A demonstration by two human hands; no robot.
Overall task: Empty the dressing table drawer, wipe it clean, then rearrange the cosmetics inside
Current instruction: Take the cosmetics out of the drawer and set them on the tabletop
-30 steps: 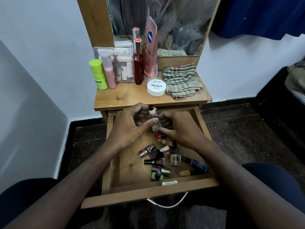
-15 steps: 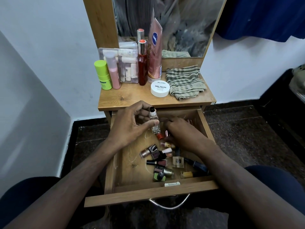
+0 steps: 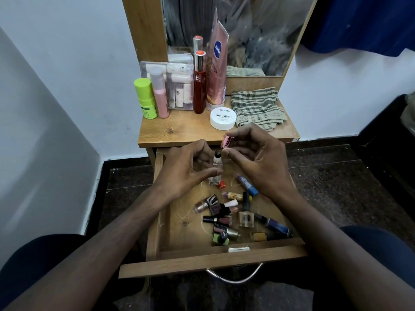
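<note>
So my left hand (image 3: 186, 171) pinched the clear bottle (image 3: 216, 170) upright, right hand (image 3: 253, 158) pinching a pink tube (image 3: 225, 141) just above it, tabletop (image 3: 179, 129) just beyond.

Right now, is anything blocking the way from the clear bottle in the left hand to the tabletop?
Nothing visible does. The clear bottle, held by the left hand, sits below the tabletop, whose front left stretch is bare.
</note>
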